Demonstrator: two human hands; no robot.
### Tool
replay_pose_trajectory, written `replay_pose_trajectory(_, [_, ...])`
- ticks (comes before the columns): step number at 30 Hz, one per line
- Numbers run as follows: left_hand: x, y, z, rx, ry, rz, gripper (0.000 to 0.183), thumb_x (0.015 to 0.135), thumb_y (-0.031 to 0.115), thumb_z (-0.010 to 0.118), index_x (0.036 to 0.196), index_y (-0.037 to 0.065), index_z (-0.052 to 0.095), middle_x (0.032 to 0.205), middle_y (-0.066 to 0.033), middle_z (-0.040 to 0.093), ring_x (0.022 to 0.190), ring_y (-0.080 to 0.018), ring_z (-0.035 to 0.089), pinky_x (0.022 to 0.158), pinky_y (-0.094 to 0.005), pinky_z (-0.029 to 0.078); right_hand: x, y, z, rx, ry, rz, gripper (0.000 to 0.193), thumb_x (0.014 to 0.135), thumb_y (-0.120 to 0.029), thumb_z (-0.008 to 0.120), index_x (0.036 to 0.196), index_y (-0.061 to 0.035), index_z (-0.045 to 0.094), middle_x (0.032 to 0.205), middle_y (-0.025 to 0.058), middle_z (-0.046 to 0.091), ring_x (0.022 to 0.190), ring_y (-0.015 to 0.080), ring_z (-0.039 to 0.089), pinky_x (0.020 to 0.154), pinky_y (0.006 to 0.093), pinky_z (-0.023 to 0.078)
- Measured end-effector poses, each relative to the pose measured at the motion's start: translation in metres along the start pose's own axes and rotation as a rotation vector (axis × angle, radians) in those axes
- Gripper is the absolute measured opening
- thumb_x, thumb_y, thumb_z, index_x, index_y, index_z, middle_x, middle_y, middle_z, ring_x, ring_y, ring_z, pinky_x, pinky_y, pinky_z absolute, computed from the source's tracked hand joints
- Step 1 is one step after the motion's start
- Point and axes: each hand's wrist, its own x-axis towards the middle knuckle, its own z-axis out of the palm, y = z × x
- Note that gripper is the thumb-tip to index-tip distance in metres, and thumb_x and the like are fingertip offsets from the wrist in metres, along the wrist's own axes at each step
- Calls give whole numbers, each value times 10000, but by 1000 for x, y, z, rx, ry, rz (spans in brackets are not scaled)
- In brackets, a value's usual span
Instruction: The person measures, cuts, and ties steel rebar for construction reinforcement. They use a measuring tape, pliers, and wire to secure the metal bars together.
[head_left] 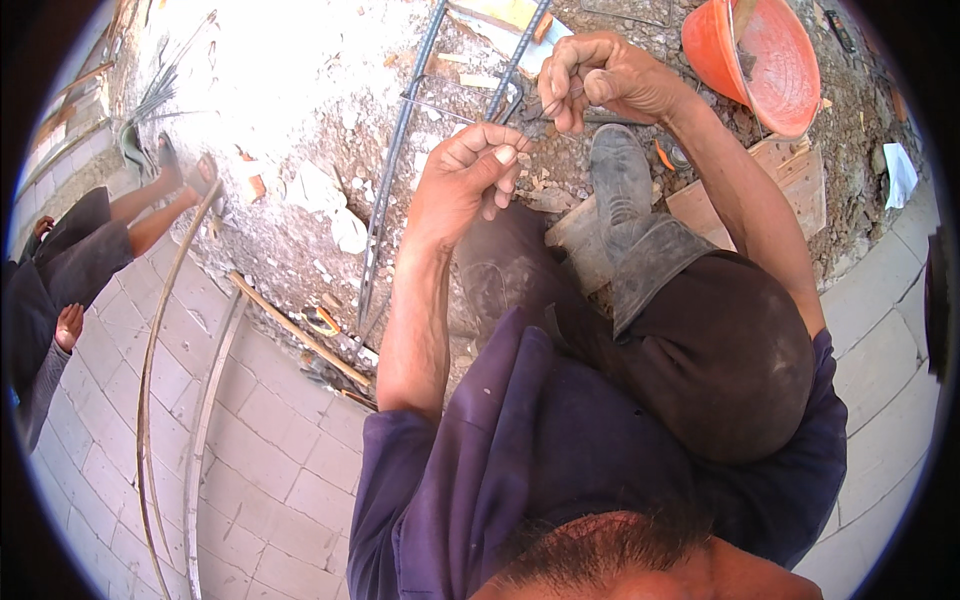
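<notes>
My left hand [472, 175] is closed, thumb pressed to curled fingers, just right of a long ribbed steel bar [398, 160]. Higher and to the right, my right hand [605, 85] is also closed in a pinch. A thin wire seems to run between the fingertips of both hands, though it shows only faintly. A second ribbed bar [522, 55] lies between the hands, toward the far side. A thin rod [435, 108] reaches from the first bar to my left knuckles. My boot [620, 180] rests below my right hand, on a wooden board [578, 240].
An orange hard hat [765, 70] lies upturned at the far right, beside wooden planks [760, 190]. Another person's legs [140, 220] show at the left. Long bent strips [155, 350] and a wooden stick [300, 330] lie across grey paving [290, 430]. Rubble [300, 230] covers the ground.
</notes>
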Motion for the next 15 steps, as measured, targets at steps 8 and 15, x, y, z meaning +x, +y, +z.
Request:
replay_pose_trajectory(8, [11,9,10,-282,-135,-145,138,987,108,606,1063,1,650,690,-30,551,536,-91,500,394,-181,321,9,1,12,-41,133,98,200,914,-242,743,917,-49,691,810,31,695,659,106,683,561,240,568])
replay_pose_trajectory(15, [14,6,6,-492,-178,-91,178,992,98,577,1126,-12,615,718,-43,520,537,-86,456,380,-166,280,13,-12,33,-153,495,-92,230,980,-243,602,1100,-49,628,796,44,674,648,136,647,562,261,516])
